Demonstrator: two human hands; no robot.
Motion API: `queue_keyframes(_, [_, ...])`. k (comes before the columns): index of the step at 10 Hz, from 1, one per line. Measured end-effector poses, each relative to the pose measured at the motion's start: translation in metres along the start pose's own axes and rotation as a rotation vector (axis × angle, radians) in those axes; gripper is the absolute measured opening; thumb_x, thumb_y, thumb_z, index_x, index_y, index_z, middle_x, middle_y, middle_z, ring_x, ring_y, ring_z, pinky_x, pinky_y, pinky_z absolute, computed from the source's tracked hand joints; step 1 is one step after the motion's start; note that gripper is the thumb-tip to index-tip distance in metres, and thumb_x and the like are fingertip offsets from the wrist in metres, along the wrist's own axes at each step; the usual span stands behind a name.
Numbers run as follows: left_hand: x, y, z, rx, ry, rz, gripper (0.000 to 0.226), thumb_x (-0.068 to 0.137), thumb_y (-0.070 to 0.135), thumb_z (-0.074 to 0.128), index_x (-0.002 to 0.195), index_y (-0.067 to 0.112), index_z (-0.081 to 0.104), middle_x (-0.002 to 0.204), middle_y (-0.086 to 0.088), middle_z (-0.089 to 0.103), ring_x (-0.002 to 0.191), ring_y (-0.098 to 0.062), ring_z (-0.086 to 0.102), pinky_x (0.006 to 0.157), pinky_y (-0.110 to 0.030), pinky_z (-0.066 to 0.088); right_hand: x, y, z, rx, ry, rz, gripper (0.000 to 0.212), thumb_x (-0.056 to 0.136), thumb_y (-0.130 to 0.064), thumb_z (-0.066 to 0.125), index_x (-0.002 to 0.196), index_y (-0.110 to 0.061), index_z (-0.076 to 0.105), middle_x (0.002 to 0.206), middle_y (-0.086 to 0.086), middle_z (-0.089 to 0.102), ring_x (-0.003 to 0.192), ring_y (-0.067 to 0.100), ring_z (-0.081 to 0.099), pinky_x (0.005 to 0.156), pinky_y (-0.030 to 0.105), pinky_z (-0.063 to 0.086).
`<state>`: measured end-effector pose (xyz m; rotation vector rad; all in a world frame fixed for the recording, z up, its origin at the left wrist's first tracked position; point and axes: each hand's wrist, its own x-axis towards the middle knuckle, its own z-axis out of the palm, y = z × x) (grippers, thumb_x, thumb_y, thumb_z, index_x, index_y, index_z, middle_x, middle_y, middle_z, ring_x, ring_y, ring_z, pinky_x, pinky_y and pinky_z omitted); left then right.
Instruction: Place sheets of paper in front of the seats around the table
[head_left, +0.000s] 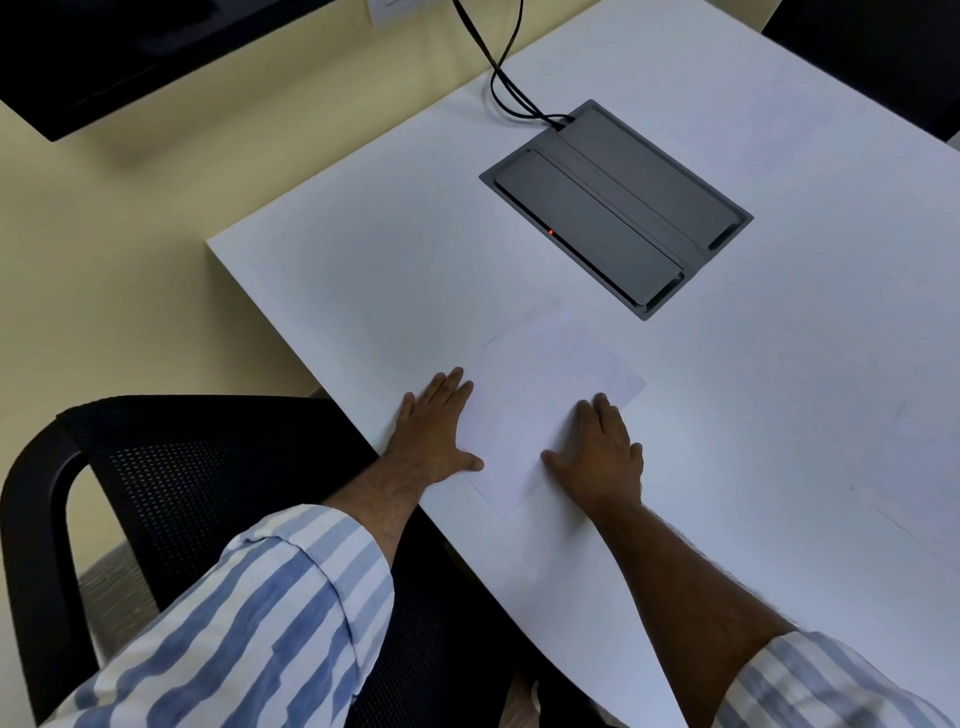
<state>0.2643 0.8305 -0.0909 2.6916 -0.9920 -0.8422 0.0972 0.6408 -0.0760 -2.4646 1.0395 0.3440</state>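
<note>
A white sheet of paper (540, 395) lies flat on the white table (363, 280), close to the table's near edge and in front of a black mesh chair (171, 478). My left hand (434, 434) rests palm down at the sheet's left edge, fingers spread, thumb touching the paper. My right hand (602, 457) lies flat on the sheet's right part, fingers apart. Neither hand grips anything. Another faint sheet edge (904, 530) shows at the far right of the table.
A grey cable box (618, 208) with a small red light is sunk into the table's middle, with black cables (498, 78) running out of it to the back. A dark screen (78, 67) hangs at top left. Another dark chair (872, 57) stands at top right.
</note>
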Motion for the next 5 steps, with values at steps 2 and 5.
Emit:
queue_keyframes(2, [-0.003, 0.003, -0.005, -0.006, 0.002, -0.006, 0.127, 0.072, 0.056, 0.085, 0.166, 0.028, 0.005, 0.174, 0.012, -0.012, 0.161, -0.011, -0.011, 0.130, -0.054, 0.000, -0.002, -0.001, 0.000, 0.009, 0.036, -0.008, 0.089, 0.083, -0.052, 0.073, 0.155, -0.021, 0.032, 0.173, 0.002, 0.016, 0.159, 0.025, 0.018, 0.122, 0.060, 0.026])
queue_keyframes(5, [-0.013, 0.010, -0.022, -0.128, 0.126, -0.006, 0.111, 0.082, 0.052, 0.080, 0.166, 0.025, 0.013, 0.175, 0.009, 0.003, 0.162, -0.015, 0.003, 0.130, -0.052, 0.014, -0.011, 0.005, -0.023, 0.137, 0.038, -0.045, 0.093, 0.085, -0.061, 0.071, 0.160, -0.024, 0.030, 0.172, -0.001, 0.021, 0.158, 0.024, 0.024, 0.119, 0.053, 0.039])
